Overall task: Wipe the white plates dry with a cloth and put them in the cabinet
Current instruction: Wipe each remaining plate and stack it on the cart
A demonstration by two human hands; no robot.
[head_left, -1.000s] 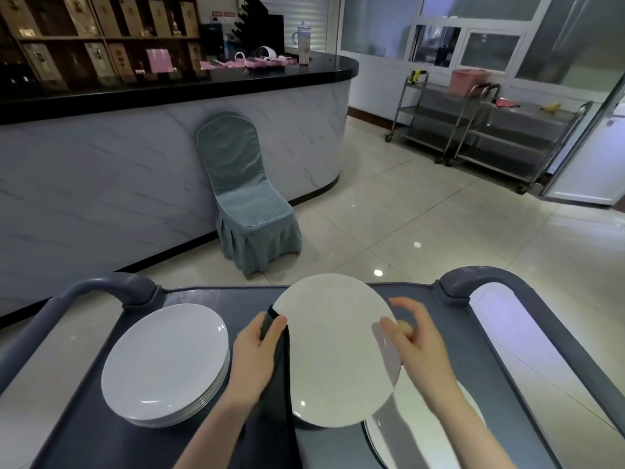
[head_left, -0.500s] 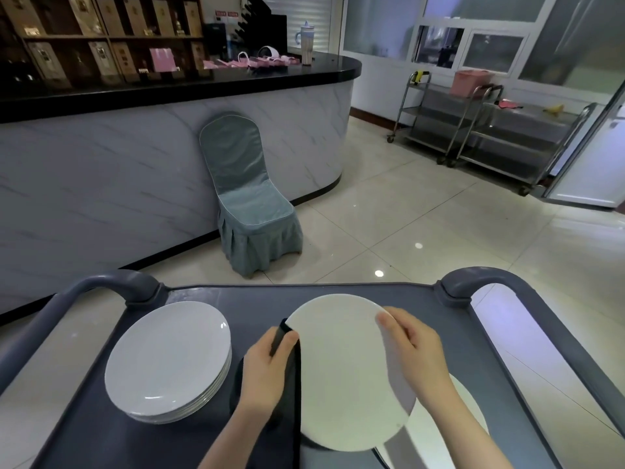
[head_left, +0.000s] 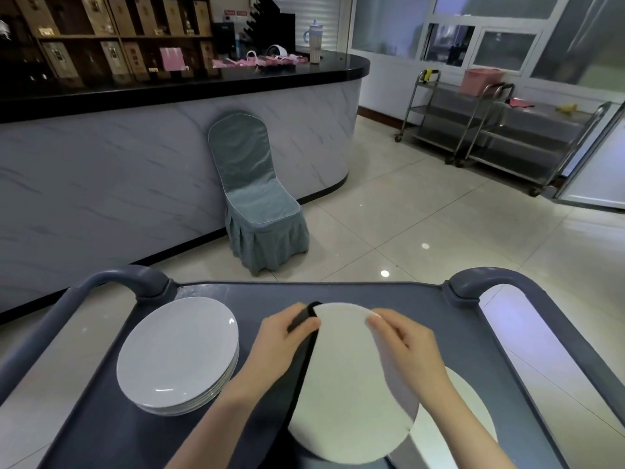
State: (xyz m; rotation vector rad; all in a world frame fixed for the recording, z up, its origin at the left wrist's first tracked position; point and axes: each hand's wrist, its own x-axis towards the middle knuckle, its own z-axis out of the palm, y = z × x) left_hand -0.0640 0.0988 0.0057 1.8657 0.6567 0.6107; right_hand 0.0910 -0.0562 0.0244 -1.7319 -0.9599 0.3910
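Note:
I hold one white plate [head_left: 348, 384] above the grey cart top [head_left: 416, 299], tilted with its face toward me. My left hand [head_left: 280, 343] grips a dark cloth [head_left: 302, 360] against the plate's left edge. My right hand [head_left: 406, 346] pinches the plate's upper right rim. A stack of several white plates [head_left: 179, 353] sits on the cart at the left. Another white plate [head_left: 473, 414] lies on the cart at the right, mostly hidden by my right arm and the held plate.
The cart has raised grey handles at the left [head_left: 128, 279] and right [head_left: 500, 279]. Beyond it stand a covered grey chair [head_left: 257, 204] against a marble-fronted counter [head_left: 135, 157], and steel trolleys [head_left: 500, 130] at the far right on the tiled floor.
The held plate has come lower and closer to me. Both hands have slid up to its top edge, the left one bringing the cloth along the rim.

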